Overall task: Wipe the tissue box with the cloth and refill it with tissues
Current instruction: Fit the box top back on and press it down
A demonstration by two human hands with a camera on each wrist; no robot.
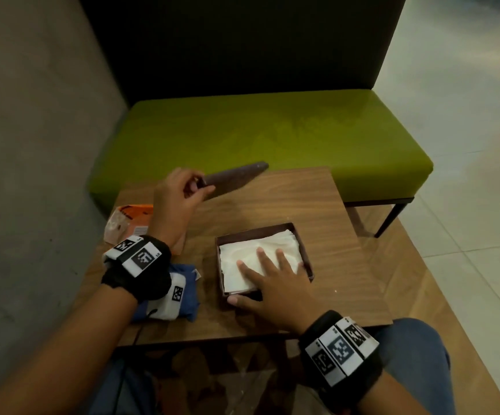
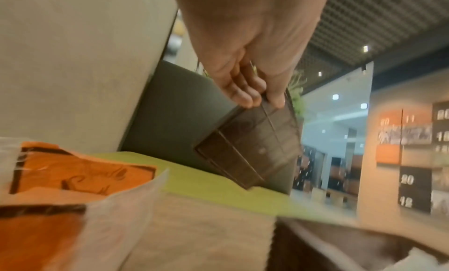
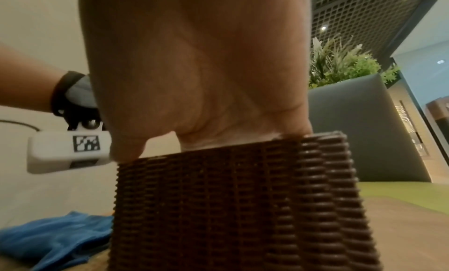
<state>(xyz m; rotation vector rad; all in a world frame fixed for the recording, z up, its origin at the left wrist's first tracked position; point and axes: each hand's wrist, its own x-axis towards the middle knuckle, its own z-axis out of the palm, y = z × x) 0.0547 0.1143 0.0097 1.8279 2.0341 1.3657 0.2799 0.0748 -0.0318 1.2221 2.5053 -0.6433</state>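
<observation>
Lower centre: right hand (image 1: 275,283), fingers flat, pressing tissues (image 1: 251,259) into the woven tissue box (image 1: 305,250). Upper left: left hand (image 1: 180,194) pinching the dark lid (image 1: 236,176), raised above the surface (image 1: 317,205).

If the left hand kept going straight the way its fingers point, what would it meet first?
Probably the green bench seat beyond the table's far edge. The left hand grips the brown lid pointing that way, so the lid's tip would likely arrive first; depth is unclear.
</observation>
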